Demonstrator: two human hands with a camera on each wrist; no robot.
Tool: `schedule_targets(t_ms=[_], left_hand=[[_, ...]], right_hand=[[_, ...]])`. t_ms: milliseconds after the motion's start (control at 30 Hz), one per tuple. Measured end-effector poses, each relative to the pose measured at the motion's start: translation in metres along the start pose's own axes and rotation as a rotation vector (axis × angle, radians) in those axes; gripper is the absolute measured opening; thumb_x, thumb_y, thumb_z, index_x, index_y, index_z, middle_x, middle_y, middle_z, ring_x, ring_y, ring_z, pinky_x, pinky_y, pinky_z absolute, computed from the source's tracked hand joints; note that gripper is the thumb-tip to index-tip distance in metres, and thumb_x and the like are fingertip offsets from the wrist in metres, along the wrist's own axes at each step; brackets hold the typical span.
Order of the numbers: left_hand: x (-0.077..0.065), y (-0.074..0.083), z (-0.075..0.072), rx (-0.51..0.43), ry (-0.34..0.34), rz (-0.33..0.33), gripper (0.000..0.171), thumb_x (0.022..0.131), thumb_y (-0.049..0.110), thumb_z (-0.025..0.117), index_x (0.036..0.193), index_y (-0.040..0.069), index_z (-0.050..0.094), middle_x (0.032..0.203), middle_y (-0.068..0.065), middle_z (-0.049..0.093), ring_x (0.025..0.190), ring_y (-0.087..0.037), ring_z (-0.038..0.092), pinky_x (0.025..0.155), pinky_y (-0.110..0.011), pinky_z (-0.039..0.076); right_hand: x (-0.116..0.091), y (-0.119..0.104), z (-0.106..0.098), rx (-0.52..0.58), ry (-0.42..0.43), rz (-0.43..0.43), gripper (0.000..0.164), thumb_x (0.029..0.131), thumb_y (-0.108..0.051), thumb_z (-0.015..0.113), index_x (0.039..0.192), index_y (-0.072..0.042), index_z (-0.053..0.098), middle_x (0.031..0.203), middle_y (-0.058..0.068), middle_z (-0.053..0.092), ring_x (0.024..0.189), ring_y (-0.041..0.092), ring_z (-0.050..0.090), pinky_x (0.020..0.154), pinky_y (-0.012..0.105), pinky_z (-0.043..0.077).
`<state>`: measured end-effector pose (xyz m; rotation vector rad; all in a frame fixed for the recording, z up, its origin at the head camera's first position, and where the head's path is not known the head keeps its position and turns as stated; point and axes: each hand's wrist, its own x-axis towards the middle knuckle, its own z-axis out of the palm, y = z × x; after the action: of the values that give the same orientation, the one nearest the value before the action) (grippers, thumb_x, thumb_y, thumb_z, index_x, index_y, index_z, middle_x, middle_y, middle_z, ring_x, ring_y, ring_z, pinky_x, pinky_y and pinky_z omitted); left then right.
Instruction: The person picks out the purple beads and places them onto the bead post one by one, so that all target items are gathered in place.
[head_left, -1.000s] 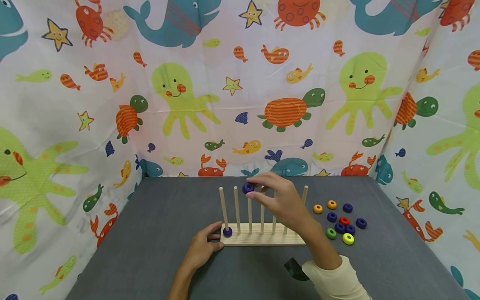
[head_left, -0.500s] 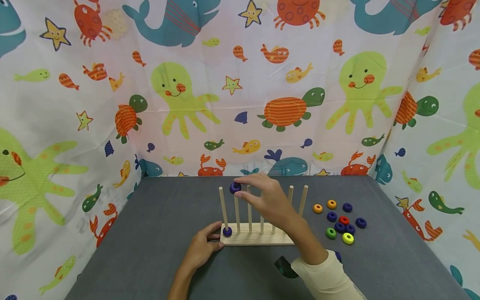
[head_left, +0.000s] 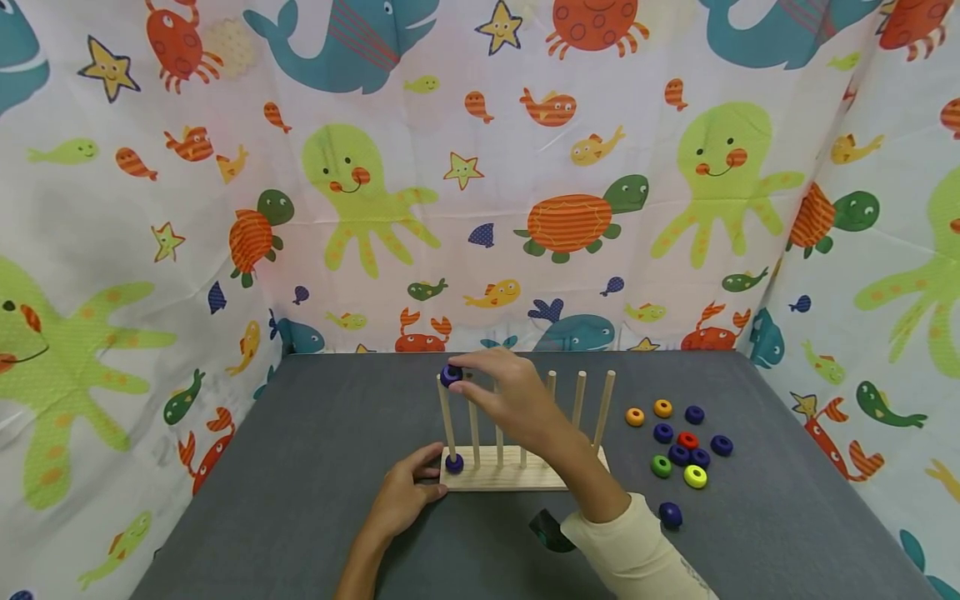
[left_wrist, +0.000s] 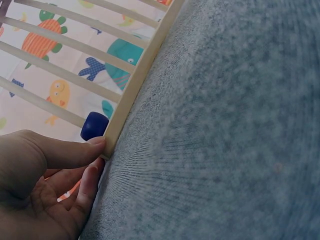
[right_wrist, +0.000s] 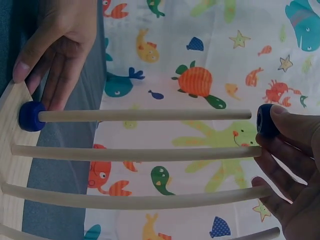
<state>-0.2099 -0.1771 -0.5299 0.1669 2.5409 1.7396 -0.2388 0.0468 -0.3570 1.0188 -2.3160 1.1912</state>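
Observation:
A wooden peg stand [head_left: 517, 478] with a row of upright pegs stands on the grey table. My left hand [head_left: 403, 498] grips the left end of its base; the left wrist view shows the thumb [left_wrist: 75, 150] on top of the edge. One dark blue ring [head_left: 454, 464] sits at the foot of the leftmost peg. Between thumb and fingers, my right hand [head_left: 513, 400] pinches a second dark blue ring [head_left: 451, 376] at the top of that peg. In the right wrist view this ring [right_wrist: 267, 121] is just off the peg's tip, with a small gap.
Several loose rings lie right of the stand: blue [head_left: 722, 446], orange [head_left: 662, 408], red [head_left: 687, 440], green [head_left: 661, 467] and yellow [head_left: 695, 477]. Another blue ring [head_left: 671, 515] lies nearer the front. A printed sea-animal curtain [head_left: 480, 250] surrounds the table.
My right hand has moved left with the blue ring, from above the third peg to the leftmost one. The front blue ring has come into sight. My left hand has stayed put.

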Motion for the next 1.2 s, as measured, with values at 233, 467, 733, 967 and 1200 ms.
schedule_targets(t_ms=[233, 467, 733, 967, 1200], left_hand=[[-0.001, 0.001, 0.000, 0.006, -0.001, 0.004, 0.066, 0.089, -0.002, 0.079, 0.151, 0.002, 0.057, 0.153, -0.019, 0.059, 0.124, -0.036, 0.067, 0.096, -0.047, 0.058], [-0.001, 0.001, 0.000, 0.008, -0.005, 0.005, 0.066, 0.089, -0.002, 0.079, 0.151, 0.002, 0.056, 0.153, -0.019, 0.058, 0.124, -0.036, 0.067, 0.096, -0.047, 0.058], [-0.001, 0.002, 0.000, -0.007, -0.013, 0.000, 0.066, 0.090, -0.003, 0.078, 0.152, 0.002, 0.056, 0.154, -0.019, 0.057, 0.125, -0.037, 0.067, 0.096, -0.048, 0.058], [-0.002, 0.002, 0.000, 0.010, -0.006, 0.001, 0.067, 0.089, -0.003, 0.079, 0.151, 0.001, 0.055, 0.153, -0.019, 0.058, 0.125, -0.036, 0.067, 0.098, -0.049, 0.057], [-0.002, 0.003, 0.000, 0.003, -0.005, -0.005, 0.067, 0.089, -0.002, 0.079, 0.152, 0.002, 0.055, 0.153, -0.019, 0.058, 0.125, -0.036, 0.067, 0.098, -0.049, 0.057]], right_hand=[[0.005, -0.003, 0.007, 0.015, -0.022, 0.028, 0.036, 0.098, -0.016, 0.077, 0.133, -0.007, 0.074, 0.129, 0.007, 0.074, 0.121, 0.024, 0.066, 0.094, 0.043, 0.058], [0.009, -0.005, 0.011, 0.004, -0.036, 0.060, 0.036, 0.099, -0.017, 0.076, 0.133, -0.006, 0.073, 0.130, 0.008, 0.074, 0.120, 0.025, 0.066, 0.096, 0.044, 0.057], [0.007, -0.001, 0.012, -0.011, -0.043, 0.058, 0.036, 0.098, -0.017, 0.077, 0.132, -0.006, 0.073, 0.130, 0.008, 0.074, 0.124, 0.026, 0.067, 0.100, 0.045, 0.057], [0.006, 0.001, 0.011, -0.004, -0.027, 0.040, 0.036, 0.097, -0.016, 0.078, 0.132, -0.006, 0.074, 0.130, 0.008, 0.074, 0.121, 0.025, 0.067, 0.098, 0.045, 0.057], [0.007, 0.002, 0.011, -0.018, -0.045, 0.025, 0.035, 0.097, -0.014, 0.078, 0.131, -0.007, 0.074, 0.130, 0.008, 0.074, 0.122, 0.024, 0.067, 0.098, 0.041, 0.058]])
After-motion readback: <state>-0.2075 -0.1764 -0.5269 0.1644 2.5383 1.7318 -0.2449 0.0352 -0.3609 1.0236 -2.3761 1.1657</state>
